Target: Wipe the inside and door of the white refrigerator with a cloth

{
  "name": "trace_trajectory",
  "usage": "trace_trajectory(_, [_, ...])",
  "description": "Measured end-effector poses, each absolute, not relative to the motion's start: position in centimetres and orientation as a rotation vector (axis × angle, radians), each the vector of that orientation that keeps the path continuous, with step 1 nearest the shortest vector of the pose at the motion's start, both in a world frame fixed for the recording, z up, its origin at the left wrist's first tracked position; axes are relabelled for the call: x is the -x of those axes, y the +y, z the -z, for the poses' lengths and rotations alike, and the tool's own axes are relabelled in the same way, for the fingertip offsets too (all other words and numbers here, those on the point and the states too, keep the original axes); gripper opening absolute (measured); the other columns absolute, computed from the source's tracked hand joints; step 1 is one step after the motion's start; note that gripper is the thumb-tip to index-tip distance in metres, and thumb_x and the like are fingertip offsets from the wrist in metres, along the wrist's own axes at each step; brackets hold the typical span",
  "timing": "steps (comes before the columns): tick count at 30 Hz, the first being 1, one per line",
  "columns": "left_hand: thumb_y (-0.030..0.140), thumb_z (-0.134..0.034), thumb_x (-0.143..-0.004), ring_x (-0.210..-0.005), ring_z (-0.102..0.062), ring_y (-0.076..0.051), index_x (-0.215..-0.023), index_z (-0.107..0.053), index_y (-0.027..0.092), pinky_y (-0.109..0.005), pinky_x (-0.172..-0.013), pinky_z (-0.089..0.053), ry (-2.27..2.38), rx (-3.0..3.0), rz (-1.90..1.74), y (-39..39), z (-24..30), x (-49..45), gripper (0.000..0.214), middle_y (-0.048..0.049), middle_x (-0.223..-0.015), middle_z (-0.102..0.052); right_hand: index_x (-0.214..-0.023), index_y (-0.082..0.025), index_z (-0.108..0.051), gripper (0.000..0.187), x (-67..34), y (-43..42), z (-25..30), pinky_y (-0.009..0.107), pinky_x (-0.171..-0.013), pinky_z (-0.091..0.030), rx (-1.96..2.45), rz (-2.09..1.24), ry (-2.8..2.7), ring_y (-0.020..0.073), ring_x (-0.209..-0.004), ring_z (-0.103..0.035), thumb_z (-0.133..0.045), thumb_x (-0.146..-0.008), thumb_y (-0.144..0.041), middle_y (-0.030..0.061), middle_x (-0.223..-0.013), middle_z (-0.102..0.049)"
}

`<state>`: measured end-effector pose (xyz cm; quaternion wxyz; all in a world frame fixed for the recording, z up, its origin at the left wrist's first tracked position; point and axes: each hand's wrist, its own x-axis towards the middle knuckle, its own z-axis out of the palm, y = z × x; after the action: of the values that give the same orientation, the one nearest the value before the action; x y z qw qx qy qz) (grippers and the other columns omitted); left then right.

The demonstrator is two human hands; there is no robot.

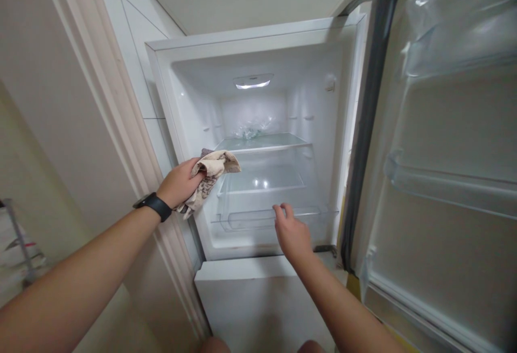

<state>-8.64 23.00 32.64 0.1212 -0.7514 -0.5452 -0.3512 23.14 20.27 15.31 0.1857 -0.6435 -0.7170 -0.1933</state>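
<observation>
An open white fridge faces me, its inside lit from the top. My left hand, with a black watch on the wrist, is closed round a beige patterned cloth at the left wall of the fridge, level with the glass shelf. My right hand reaches to the clear crisper drawer at the bottom, fingertips curled on its front rim. A crumpled clear plastic bag lies at the back of the glass shelf.
The fridge door stands open on the right, with clear door bins. A closed lower compartment sits under the open one. A door frame and tiled wall are on the left.
</observation>
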Motion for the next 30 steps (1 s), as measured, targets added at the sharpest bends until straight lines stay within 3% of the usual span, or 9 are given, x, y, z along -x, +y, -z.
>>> trace_trajectory(6, [0.041, -0.052, -0.094, -0.110, -0.067, -0.028, -0.124, -0.063, 0.024, -0.037, -0.090, -0.049, -1.580, 2.265, 1.093, 22.0, -31.1, 7.4, 0.037, -0.0075, -0.118, -0.073, -0.134, -0.028, -0.054, 0.039, -23.3, 18.0, -12.4, 0.029, -0.062, -0.054, 1.793, 0.382, -1.965, 0.0165, -0.076, -0.071, -0.041, -0.099, -0.016, 0.0116, -0.142, -0.054])
trace_trajectory(12, [0.043, -0.054, -0.094, -0.114, -0.066, -0.027, -0.129, -0.062, 0.025, -0.038, -0.096, -0.049, -1.598, 2.330, 1.168, 21.2, -29.1, 6.5, 0.040, -0.0066, -0.124, -0.072, -0.129, -0.033, -0.057, 0.030, -21.9, 16.0, -10.1, 0.028, -0.058, -0.053, 1.781, 0.213, -1.974, 0.0156, -0.071, -0.071, -0.047, -0.102, -0.025, 0.0053, -0.137, -0.057])
trace_trajectory(17, [0.038, -0.055, -0.093, -0.116, -0.066, -0.027, -0.129, -0.063, 0.025, -0.038, -0.097, -0.049, -1.632, 2.360, 1.204, 20.6, -27.4, 6.2, 0.038, -0.0059, -0.124, -0.072, -0.125, -0.033, -0.060, 0.031, -20.8, 15.6, -6.8, 0.028, -0.058, -0.052, 1.801, 0.085, -1.914, 0.0159, -0.071, -0.071, -0.054, -0.097, -0.021, 0.0031, -0.132, -0.058])
trace_trajectory(30, [0.036, -0.054, -0.094, -0.125, -0.061, -0.027, -0.137, -0.059, 0.025, -0.039, -0.106, -0.047, -1.656, 2.375, 1.170, 20.1, -24.8, 7.2, 0.044, -0.0066, -0.135, -0.067, -0.123, -0.030, -0.062, 0.035, -19.3, 15.9, 0.2, 0.026, -0.057, -0.050, 1.866, -0.030, -1.793, 0.0139, -0.069, -0.069, -0.055, -0.092, -0.015, 0.0065, -0.129, -0.058])
